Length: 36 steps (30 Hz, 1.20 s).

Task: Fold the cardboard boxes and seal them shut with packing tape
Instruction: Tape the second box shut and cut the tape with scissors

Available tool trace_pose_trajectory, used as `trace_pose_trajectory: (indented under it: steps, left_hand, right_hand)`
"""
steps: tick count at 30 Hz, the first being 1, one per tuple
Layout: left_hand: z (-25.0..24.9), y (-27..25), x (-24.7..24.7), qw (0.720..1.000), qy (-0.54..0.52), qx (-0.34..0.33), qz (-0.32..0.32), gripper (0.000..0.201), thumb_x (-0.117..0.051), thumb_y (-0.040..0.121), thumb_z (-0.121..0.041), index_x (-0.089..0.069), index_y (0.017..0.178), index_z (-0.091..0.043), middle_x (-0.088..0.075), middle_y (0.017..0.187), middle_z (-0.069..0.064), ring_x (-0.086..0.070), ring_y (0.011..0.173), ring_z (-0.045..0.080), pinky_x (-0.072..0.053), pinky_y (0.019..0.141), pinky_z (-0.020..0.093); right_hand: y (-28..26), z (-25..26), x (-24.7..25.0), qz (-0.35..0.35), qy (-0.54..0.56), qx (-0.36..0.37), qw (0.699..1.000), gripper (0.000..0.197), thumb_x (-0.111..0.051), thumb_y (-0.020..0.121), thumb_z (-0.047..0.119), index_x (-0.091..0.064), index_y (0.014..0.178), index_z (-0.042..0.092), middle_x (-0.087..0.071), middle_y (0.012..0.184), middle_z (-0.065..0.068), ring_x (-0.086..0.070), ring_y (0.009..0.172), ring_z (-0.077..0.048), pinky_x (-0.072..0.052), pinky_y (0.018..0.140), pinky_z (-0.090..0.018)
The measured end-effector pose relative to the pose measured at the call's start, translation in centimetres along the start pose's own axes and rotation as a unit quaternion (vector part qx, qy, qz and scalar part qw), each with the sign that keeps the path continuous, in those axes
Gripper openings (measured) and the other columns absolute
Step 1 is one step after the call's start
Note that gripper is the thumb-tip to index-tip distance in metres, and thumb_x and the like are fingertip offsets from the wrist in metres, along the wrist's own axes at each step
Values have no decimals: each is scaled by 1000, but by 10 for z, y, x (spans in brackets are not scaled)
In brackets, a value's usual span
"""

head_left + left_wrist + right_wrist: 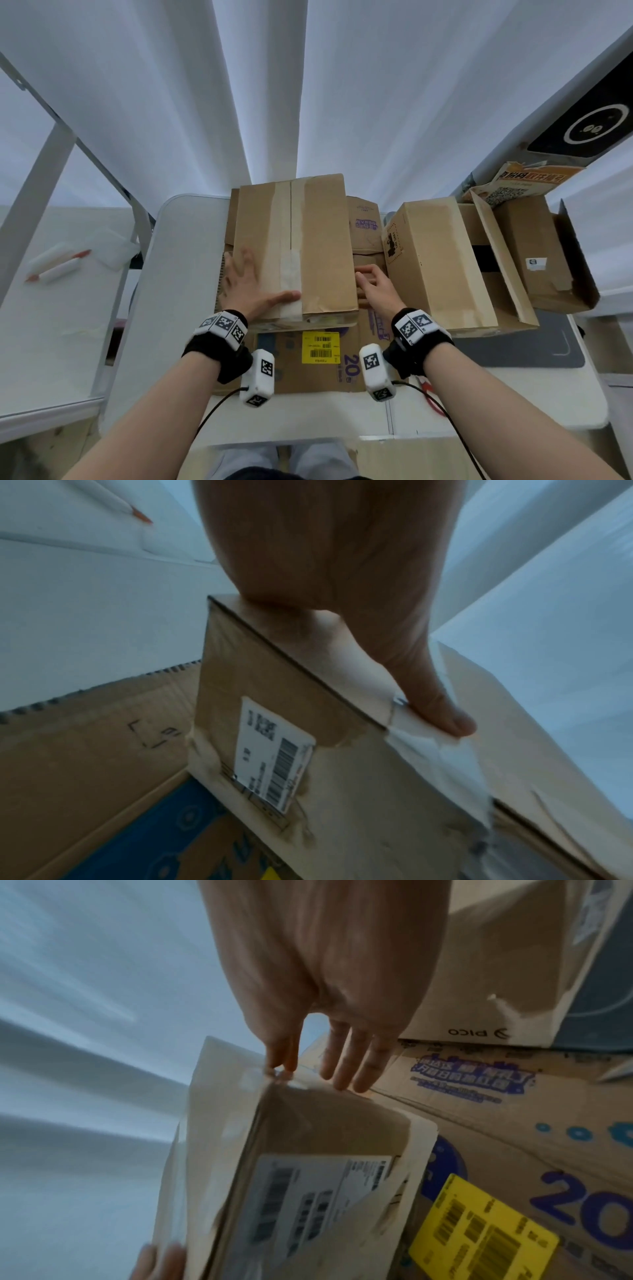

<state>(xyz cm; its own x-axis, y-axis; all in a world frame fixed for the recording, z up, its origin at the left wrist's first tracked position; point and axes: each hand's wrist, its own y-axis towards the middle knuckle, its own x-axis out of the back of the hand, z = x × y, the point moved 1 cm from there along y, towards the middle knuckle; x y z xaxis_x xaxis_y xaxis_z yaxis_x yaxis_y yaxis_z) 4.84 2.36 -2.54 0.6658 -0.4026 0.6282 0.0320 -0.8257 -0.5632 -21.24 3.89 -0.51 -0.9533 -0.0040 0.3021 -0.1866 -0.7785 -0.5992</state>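
A closed brown cardboard box (pixel 318 240) stands at the table's middle, with a pale strip of tape (pixel 286 236) running along its top seam. My left hand (pixel 251 281) lies flat on the box's near left top, fingers spread. Its thumb (pixel 441 715) presses the tape end at the near edge. My right hand (pixel 371 284) is at the box's right side with straight fingers (pixel 346 1066) touching the upper edge. A white barcode label (pixel 274 753) is stuck on the box's near face.
Flattened cardboard with a yellow label (pixel 320 347) lies under the box. A second closed box (pixel 442 263) stands close to the right, and an open box (pixel 534 253) behind it. A grey mat (pixel 534 346) covers the white table (pixel 164 308) at right. White tubes (pixel 58 265) lie on the left side table.
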Motion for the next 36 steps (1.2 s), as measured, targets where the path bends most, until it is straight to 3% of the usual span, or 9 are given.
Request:
trace_pose_trajectory:
  steps: [5, 9, 13, 18, 23, 26, 28, 31, 36]
  left_hand:
    - [28, 4, 18, 999, -31, 16, 0, 145, -67, 44, -82, 21, 152, -41, 23, 163, 4, -2, 150, 42, -11, 119, 60]
    - [42, 7, 30, 993, -110, 41, 10, 154, -74, 34, -88, 9, 154, -40, -5, 157, 9, -22, 143, 42, -23, 119, 56]
    - [47, 4, 32, 981, -191, 23, 31, 145, -84, 45, -73, 3, 156, -38, -13, 152, 8, -28, 140, 35, -28, 118, 52]
    - [47, -8, 18, 932, -342, -22, 116, 140, -88, 47, -66, -9, 158, -33, -20, 162, 5, -33, 141, 23, -29, 116, 40]
    - [21, -22, -8, 917, -357, -75, 161, 52, -56, 99, -17, -42, 148, -24, -51, 142, -5, -53, 123, 11, -52, 87, 24]
    - [15, -25, -13, 918, -358, -68, 153, 36, -44, 103, -2, -54, 132, -21, -68, 114, -9, -62, 113, 13, -59, 81, 27]
    - [16, -19, -14, 910, -369, -55, 180, 33, -48, 103, -10, -56, 133, -21, -67, 121, 2, -59, 121, 27, -55, 92, 39]
    - [10, -19, -13, 831, -489, -8, 263, 65, -28, 98, -67, -55, 138, -23, -59, 130, 15, -55, 118, 38, -42, 106, 52]
    - [0, -32, -12, 719, -651, 60, 237, 92, -16, 82, -87, -74, 117, -26, -64, 130, 18, -64, 115, 39, -56, 88, 56]
  right_hand:
    - [-1, -1, -7, 79, 8, -71, 994, 108, -66, 70, 77, -19, 156, 30, -34, 157, -13, -40, 139, -34, -36, 110, -54]
    - [-3, 5, -26, 106, 43, -68, 991, 140, -66, 41, 93, -30, 153, 18, -48, 148, -9, -51, 125, -23, -41, 107, -47]
    - [-6, 4, -23, 87, 105, -60, 989, 127, -78, 35, 85, -48, 136, 14, -67, 123, -6, -65, 111, -23, -55, 91, -44]
    - [-21, 28, 1, 88, 165, 1, 982, 98, -88, 60, 53, -34, 135, 19, -73, 112, -15, -72, 100, -31, -58, 89, -49]
    - [-34, 55, 18, 91, 94, 61, 990, 78, -80, 79, 35, -31, 140, 30, -69, 116, -9, -74, 95, -29, -58, 89, -52]
    - [-38, 58, 22, 81, 45, 76, 993, 83, -78, 79, 46, -29, 145, 40, -68, 121, -5, -74, 96, -22, -58, 88, -49]
    - [-42, 55, 22, 68, 18, 85, 994, 84, -78, 79, 50, -30, 146, 39, -66, 125, -3, -72, 102, -19, -56, 93, -47]
    - [-45, 53, 14, 57, -47, 119, 990, 86, -79, 77, 52, -33, 147, 35, -61, 127, 5, -65, 111, -15, -53, 99, -46]
    - [-46, 56, -20, 49, -177, 165, 969, 94, -71, 67, 69, -36, 146, 32, -53, 131, 11, -56, 117, -13, -48, 103, -50]
